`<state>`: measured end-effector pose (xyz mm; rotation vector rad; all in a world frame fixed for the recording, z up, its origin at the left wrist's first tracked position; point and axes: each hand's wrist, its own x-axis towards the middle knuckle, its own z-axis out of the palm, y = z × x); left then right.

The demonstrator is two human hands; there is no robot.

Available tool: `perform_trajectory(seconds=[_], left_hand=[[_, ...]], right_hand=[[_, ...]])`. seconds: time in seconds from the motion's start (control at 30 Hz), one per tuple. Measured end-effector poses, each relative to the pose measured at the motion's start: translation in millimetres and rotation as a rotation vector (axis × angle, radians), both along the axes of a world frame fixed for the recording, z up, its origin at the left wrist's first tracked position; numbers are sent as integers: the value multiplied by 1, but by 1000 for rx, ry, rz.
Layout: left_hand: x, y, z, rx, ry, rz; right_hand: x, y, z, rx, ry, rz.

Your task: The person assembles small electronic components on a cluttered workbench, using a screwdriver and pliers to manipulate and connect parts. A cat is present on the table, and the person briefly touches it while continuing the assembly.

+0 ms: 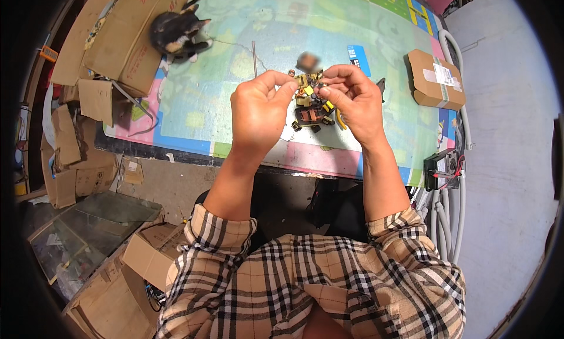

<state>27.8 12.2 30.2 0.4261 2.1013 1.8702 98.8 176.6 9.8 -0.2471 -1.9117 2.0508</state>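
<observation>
Pile of small yellow-and-black components (308, 113), centre of the frame, on the table (194, 98), presumably set between left hand (258, 113) and right hand (361, 101) for easy reach; thumbs and fingers close together on both (whether anything is gripped, cannot tell).

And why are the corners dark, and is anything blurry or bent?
Head view: the fisheye lens leaves the corners black; the table bows at its right side; a small brownish patch beyond the left hand and right hand is blurred, too much to identify.
</observation>
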Motion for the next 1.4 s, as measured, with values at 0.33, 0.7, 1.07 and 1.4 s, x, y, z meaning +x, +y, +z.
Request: perform_trajectory(seconds=[0.33,0.7,1.07,1.4], left_hand=[[-8,-8,-3,-43,20,18],[-15,-15,-3,61,-165,-30],[-16,-13,-6,61,-155,-17],[-27,-25,-3,116,-45,205]], right_hand=[[-2,9,-8,348,2,-206],[0,20,-4,220,-18,-122],[3,30,-3,232,-58,-143],[8,37,5,-15,-48,35]])
